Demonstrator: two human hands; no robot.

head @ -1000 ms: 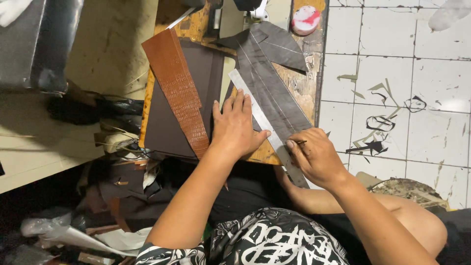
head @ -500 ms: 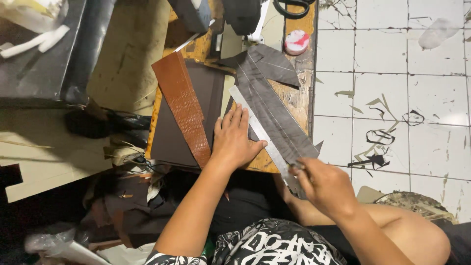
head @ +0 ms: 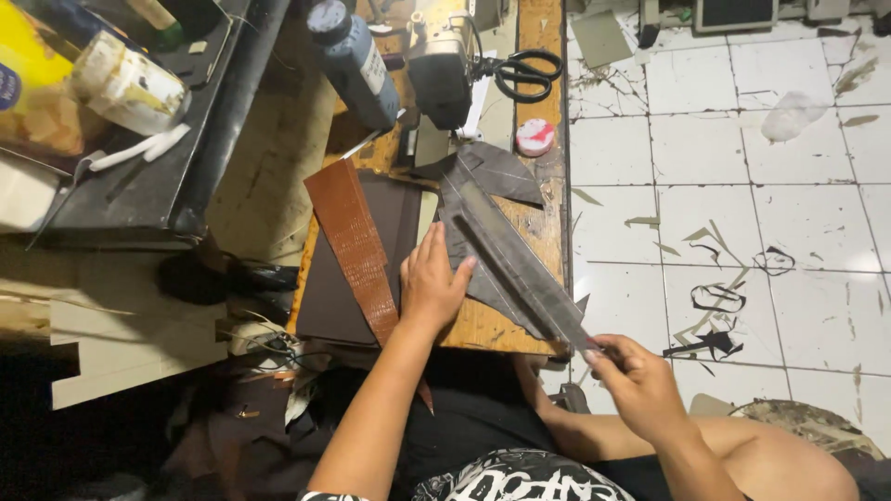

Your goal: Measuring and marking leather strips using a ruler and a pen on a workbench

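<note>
Fingertips of the right hand [head: 640,385] pinched on the near end of the metal ruler [head: 520,264], just past the front edge of the wooden board [head: 548,199]; half a second ago gripping what looked like a thin blade against the ruler's edge, now lifting the ruler's end clear, blade no longer visible. Left hand [head: 429,283] flat and spread, grasping nothing, pressing down on the grey leather piece [head: 506,172] beside the ruler; a second ago spread across the ruler itself, now shifted left, off the steel. Looks like one cut line finished and the ruler being moved, judged only from that shift.

Grey leather lying slantwise on the board, under and around the ruler, its far flap pointing toward the scissors [head: 524,72]. Brown embossed strip [head: 353,246] just left of the left hand, resting on a dark brown sheet [head: 329,283].

Further out: small round tin [head: 535,136], white with a red blotch, near the board's far right edge. Blue-grey bottle [head: 353,60] with a pale label, upright beyond the strip. Pale cylindrical can [head: 128,85] on its side on the dark tray at far left, next to a yellow packet [head: 32,88]. White tiled floor [head: 742,186] to the right, strewn with dark offcuts
</note>
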